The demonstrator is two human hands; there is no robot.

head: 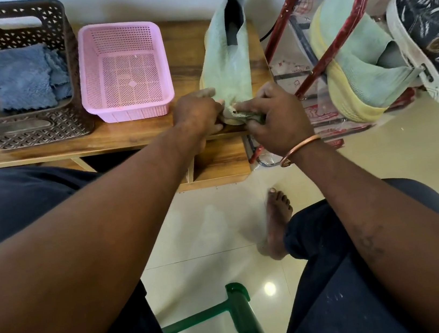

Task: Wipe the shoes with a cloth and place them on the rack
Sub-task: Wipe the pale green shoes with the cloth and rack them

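Left hand [196,110] grips the toe of a knit shoe [229,60] on the table [137,134]; right hand [276,120] pinches a cloth [253,118] there. Shoe looks soft and light; its firmer sole likely offers the best hold.

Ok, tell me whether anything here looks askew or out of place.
The rack is still in its clear printed wrapping. On it, the green shoe lies tipped on its side, yellow sole facing out, right beside the dark sneaker, instead of standing flat. The matching shoe on the table sits upright.
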